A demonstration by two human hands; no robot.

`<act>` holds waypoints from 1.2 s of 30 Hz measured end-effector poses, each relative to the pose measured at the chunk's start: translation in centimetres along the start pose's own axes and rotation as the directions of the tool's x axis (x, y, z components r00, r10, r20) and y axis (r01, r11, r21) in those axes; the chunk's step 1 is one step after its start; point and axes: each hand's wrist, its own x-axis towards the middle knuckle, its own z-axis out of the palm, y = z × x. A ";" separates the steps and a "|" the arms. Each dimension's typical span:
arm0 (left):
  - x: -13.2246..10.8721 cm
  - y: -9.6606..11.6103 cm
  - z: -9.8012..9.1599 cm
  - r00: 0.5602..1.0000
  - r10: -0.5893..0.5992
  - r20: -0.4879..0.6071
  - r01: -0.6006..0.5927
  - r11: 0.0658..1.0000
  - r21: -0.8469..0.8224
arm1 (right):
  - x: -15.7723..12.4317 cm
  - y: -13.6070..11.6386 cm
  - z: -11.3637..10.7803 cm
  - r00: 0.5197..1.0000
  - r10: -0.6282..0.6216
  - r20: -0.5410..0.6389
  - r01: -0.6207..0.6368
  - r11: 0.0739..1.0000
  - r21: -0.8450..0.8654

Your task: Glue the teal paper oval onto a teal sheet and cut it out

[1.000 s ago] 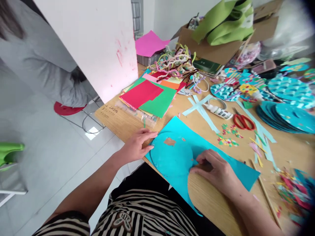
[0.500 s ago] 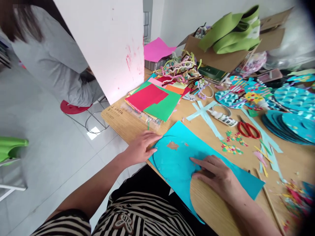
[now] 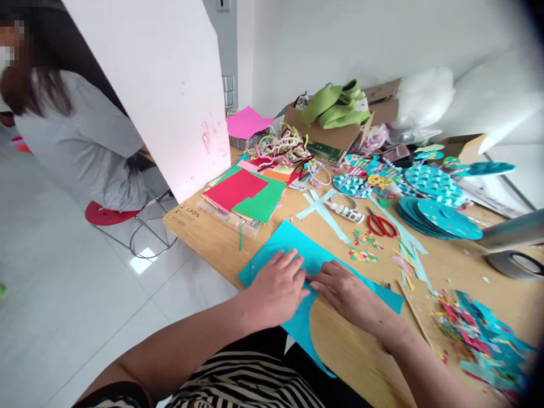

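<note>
A blue sheet [image 3: 385, 296] with a curved cut-out lies at the table's front edge, and a blue disc [image 3: 311, 259] rests on it, mostly covered. My left hand [image 3: 276, 286] lies over the disc, fingers spread and palm down. Close to its fingertips is my right hand [image 3: 346, 292], its index finger and thumb drawn together at the disc. Whether anything small sits between those fingers is hidden. Beyond the sheet are red-handled scissors [image 3: 382, 224] and a white glue bottle [image 3: 346, 212].
Stacked coloured paper [image 3: 236, 190] and a pile of pipe cleaners [image 3: 284, 147] lie at the back left. Blue discs [image 3: 450, 221] are stacked at right, near a tape roll [image 3: 516, 263]. Paper scraps [image 3: 467, 328] and a thin stick [image 3: 414, 314] lie nearer. A person sits left.
My left hand has moved from the sheet's left edge onto the disc, covering its torn brown patch. My right index finger and thumb have come closer together. The view has shifted right.
</note>
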 end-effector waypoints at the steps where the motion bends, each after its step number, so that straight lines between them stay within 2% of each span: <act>1: 0.3 0.7 0.7 1.000 0.006 0.010 -0.006 1.000 0.005 | 0.1 -0.1 -0.1 1.000 0.003 0.009 -0.003 1.000 0.000; 4: 0.6 1.6 2.4 0.999 -0.048 0.013 0.048 0.999 0.012 | 0.4 -0.3 -0.6 0.999 0.009 0.044 -0.010 0.999 0.042; 5: 0.6 1.6 2.7 0.998 -0.063 0.011 0.063 0.998 0.007 | 0.5 -0.5 -0.8 1.000 0.018 0.024 -0.019 0.998 0.065; 8: 0.5 1.6 2.9 0.995 -0.099 0.000 0.099 0.995 -0.015 | 1.7 -1.4 -1.0 0.984 0.058 -0.171 -0.040 0.994 0.104; 10: 0.5 1.8 2.6 0.992 -0.127 -0.020 0.126 0.992 -0.017 | 3.3 -2.3 -0.7 0.971 -0.008 -0.238 0.028 0.997 0.078; 11: 0.6 1.9 2.4 0.991 -0.129 -0.036 0.129 0.992 -0.008 | 4.2 -2.8 -0.4 0.975 -0.091 -0.201 0.103 0.993 0.053; 13: 0.4 2.1 2.2 0.990 -0.116 -0.075 0.118 0.993 0.029 | 6.1 -3.5 0.5 0.964 -0.265 -0.027 0.265 0.964 0.012; 15: 0.0 2.3 2.7 0.991 -0.075 -0.115 0.086 0.992 0.092 | 7.7 -3.6 1.2 0.917 -0.372 0.145 0.370 0.928 0.039; 17: -0.6 2.3 4.0 0.989 0.031 -0.144 -0.006 0.986 0.167 | 8.7 -3.2 1.5 0.872 -0.423 0.247 0.409 0.906 0.106; 18: -0.7 2.2 5.0 0.983 0.074 -0.166 -0.039 0.978 0.205 | 8.9 -3.0 1.5 0.859 -0.434 0.272 0.411 0.901 0.140; 20: -0.5 1.8 7.5 0.977 0.028 -0.212 0.024 0.971 0.239 | 9.2 -2.6 1.2 0.848 -0.443 0.290 0.399 0.895 0.199; 21: 0.0 1.4 8.8 0.961 -0.106 -0.256 0.163 0.963 0.214 | 9.2 -2.5 1.0 0.847 -0.446 0.290 0.391 0.891 0.230; 23: 1.2 0.5 11.1 0.943 -0.199 -0.266 0.251 0.952 0.177 | 9.3 -2.4 0.5 0.845 -0.453 0.284 0.374 0.880 0.291; 26: 2.6 -0.7 12.9 0.954 -0.195 -0.229 0.234 0.959 0.158 | 9.6 -2.4 0.3 0.847 -0.460 0.268 0.359 0.865 0.350; 29: 2.3 -0.6 12.2 0.946 -0.188 -0.264 0.221 0.970 0.101 | 9.7 -2.2 0.9 0.879 -0.434 0.196 0.354 0.872 0.339; 32: 1.1 0.3 9.7 0.931 -0.159 -0.328 0.187 0.981 0.058 | 9.4 -1.7 1.9 0.919 -0.394 0.014 0.371 0.876 0.310; 34: 0.7 0.7 7.8 0.928 -0.094 -0.361 0.116 0.992 0.039 | 9.0 -1.3 2.2 0.922 -0.369 -0.122 0.388 0.874 0.293; 36: 0.5 0.8 6.2 0.914 -0.072 -0.400 0.092 0.995 0.032 | 8.6 -1.0 2.1 0.911 -0.374 -0.176 0.410 0.871 0.271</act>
